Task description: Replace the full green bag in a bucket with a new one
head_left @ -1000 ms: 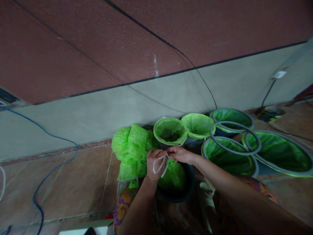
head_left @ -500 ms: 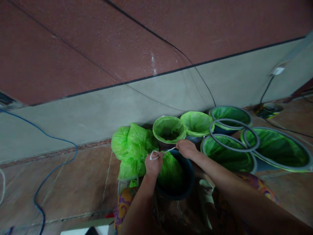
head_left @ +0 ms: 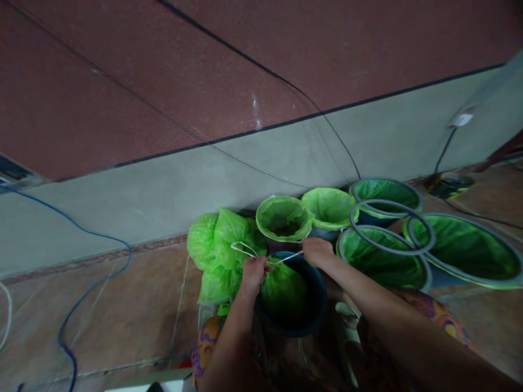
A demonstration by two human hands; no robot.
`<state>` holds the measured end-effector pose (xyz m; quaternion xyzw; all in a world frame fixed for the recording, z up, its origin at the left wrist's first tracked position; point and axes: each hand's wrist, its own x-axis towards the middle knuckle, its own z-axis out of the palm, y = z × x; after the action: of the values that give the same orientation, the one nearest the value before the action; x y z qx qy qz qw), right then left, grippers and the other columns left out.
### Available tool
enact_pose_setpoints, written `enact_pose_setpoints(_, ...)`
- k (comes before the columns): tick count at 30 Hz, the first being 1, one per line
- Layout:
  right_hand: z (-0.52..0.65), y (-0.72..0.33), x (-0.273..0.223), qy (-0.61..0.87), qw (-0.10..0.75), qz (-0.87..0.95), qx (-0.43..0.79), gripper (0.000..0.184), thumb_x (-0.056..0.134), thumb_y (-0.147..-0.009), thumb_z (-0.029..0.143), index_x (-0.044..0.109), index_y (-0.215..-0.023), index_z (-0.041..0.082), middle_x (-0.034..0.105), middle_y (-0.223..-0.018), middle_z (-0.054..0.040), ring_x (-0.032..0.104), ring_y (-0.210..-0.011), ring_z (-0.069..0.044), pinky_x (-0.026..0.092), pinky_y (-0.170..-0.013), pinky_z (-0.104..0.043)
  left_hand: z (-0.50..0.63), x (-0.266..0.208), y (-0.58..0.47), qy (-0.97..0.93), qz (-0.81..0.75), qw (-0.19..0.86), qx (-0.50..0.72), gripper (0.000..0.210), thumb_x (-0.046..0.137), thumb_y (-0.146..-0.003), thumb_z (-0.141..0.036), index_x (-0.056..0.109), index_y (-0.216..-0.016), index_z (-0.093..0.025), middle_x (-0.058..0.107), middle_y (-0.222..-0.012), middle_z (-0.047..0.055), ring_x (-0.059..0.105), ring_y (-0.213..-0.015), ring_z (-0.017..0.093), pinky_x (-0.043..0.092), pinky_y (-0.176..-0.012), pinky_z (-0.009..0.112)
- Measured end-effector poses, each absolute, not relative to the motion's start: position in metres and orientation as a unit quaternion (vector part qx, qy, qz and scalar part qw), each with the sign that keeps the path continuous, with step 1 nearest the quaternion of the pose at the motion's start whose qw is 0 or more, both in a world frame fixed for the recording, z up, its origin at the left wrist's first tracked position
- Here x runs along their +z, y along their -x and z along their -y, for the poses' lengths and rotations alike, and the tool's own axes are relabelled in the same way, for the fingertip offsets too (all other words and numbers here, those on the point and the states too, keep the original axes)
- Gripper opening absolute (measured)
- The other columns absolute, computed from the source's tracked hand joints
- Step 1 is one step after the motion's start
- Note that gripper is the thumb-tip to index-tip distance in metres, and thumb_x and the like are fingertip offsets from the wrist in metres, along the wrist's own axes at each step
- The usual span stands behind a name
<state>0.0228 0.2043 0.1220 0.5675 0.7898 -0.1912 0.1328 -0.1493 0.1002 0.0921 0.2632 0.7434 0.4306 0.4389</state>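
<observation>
A green plastic bag sits gathered at its neck inside a dark blue bucket between my knees. My left hand is closed at the bag's neck, pinching a white drawstring whose loop sticks out past the fingers to the upper left. My right hand is a fist above the bucket's right rim. It grips the other end of the string, stretched taut between the hands. Just left of the bucket lie several filled green bags.
Behind the bucket stand two bins with light green liners. To the right are larger lined bins, with loose grey rings on them. A blue cable runs over the floor at left. The wall rises behind.
My right hand has moved slightly right and down, drawing the string out. A white loop now stands up beyond my left hand, where it earlier lay over the fingers.
</observation>
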Motion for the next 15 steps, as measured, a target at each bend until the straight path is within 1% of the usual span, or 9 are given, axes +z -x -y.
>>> enact_pose_setpoints(2,-0.206,-0.024,0.125,-0.551,0.131,-0.799,-0.204,0.027,0.052,-0.084,0.011,0.076,-0.096,0.007,0.073,-0.108,-0.0221,0.068,-0.105,-0.031,0.054,-0.084,-0.037,-0.100,0.096,0.145,-0.240,-0.663,0.507,0.496,0.027,0.056,-0.078,-0.034,0.051,-0.057,-0.019,0.071,-0.076,0.006,0.062,-0.055,0.013,0.043,-0.052,0.024)
enact_pose_setpoints(3,-0.207,-0.025,0.127,-0.526,0.118,-0.810,-0.231,0.025,0.053,-0.083,0.013,0.076,-0.092,0.008,0.074,-0.104,-0.0202,0.069,-0.101,-0.029,0.053,-0.084,-0.035,-0.100,0.097,0.144,-0.227,-0.624,0.535,0.522,0.028,0.059,-0.077,-0.039,0.051,-0.059,-0.019,0.072,-0.080,0.007,0.063,-0.055,0.013,0.045,-0.052,0.025)
enact_pose_setpoints(4,-0.207,-0.026,0.129,-0.495,0.097,-0.819,-0.275,0.024,0.053,-0.084,0.015,0.076,-0.088,0.010,0.075,-0.097,-0.0176,0.070,-0.096,-0.026,0.053,-0.082,-0.032,-0.101,0.099,0.143,-0.219,-0.597,0.551,0.540,0.030,0.062,-0.076,-0.043,0.052,-0.061,-0.018,0.072,-0.079,0.006,0.063,-0.055,0.013,0.046,-0.053,0.025)
enact_pose_setpoints(6,-0.205,-0.028,0.134,-0.417,0.041,-0.811,-0.409,0.024,0.053,-0.086,0.022,0.074,-0.087,0.012,0.074,-0.085,-0.0108,0.069,-0.083,-0.020,0.052,-0.075,-0.027,-0.101,0.099,0.141,-0.232,-0.581,0.552,0.551,0.031,0.066,-0.074,-0.047,0.057,-0.067,-0.018,0.068,-0.070,0.003,0.062,-0.054,0.012,0.048,-0.056,0.026)
enact_pose_setpoints(8,-0.203,-0.029,0.139,-0.341,-0.009,-0.769,-0.540,0.026,0.053,-0.088,0.032,0.072,-0.090,0.014,0.070,-0.079,-0.0052,0.064,-0.073,-0.015,0.051,-0.068,-0.024,-0.102,0.098,0.141,-0.278,-0.578,0.537,0.547,0.026,0.071,-0.070,-0.041,0.064,-0.075,-0.017,0.064,-0.065,-0.001,0.059,-0.055,0.011,0.048,-0.060,0.025)
enact_pose_setpoints(9,-0.201,-0.028,0.141,-0.309,-0.026,-0.752,-0.582,0.028,0.054,-0.087,0.037,0.071,-0.090,0.014,0.068,-0.078,-0.0034,0.062,-0.071,-0.013,0.050,-0.066,-0.023,-0.102,0.097,0.141,-0.313,-0.578,0.530,0.536,0.023,0.074,-0.067,-0.035,0.066,-0.079,-0.016,0.065,-0.065,-0.002,0.059,-0.057,0.010,0.048,-0.062,0.025)
enact_pose_setpoints(11,-0.198,-0.026,0.145,-0.266,-0.043,-0.748,-0.607,0.028,0.058,-0.085,0.040,0.070,-0.087,0.015,0.063,-0.074,-0.0007,0.057,-0.068,-0.011,0.048,-0.063,-0.022,-0.103,0.095,0.140,-0.387,-0.585,0.511,0.497,0.024,0.076,-0.063,-0.025,0.070,-0.083,-0.015,0.067,-0.070,-0.001,0.059,-0.063,0.011,0.046,-0.066,0.024)
enact_pose_setpoints(12,-0.197,-0.024,0.146,-0.257,-0.047,-0.757,-0.599,0.027,0.059,-0.083,0.040,0.070,-0.084,0.015,0.061,-0.071,0.0004,0.055,-0.066,-0.011,0.046,-0.061,-0.021,-0.103,0.094,0.139,-0.421,-0.591,0.498,0.475,0.023,0.075,-0.063,-0.024,0.071,-0.083,-0.015,0.067,-0.071,-0.001,0.058,-0.065,0.011,0.045,-0.067,0.024)
enact_pose_setpoints(15,-0.194,-0.015,0.145,-0.253,-0.067,-0.771,-0.580,0.027,0.061,-0.083,0.041,0.067,-0.081,0.015,0.056,-0.066,0.0023,0.050,-0.061,-0.009,0.041,-0.055,-0.019,-0.103,0.092,0.136,-0.487,-0.613,0.460,0.419,0.018,0.066,-0.075,-0.032,0.070,-0.079,-0.015,0.062,-0.064,-0.003,0.051,-0.060,0.010,0.040,-0.060,0.023)
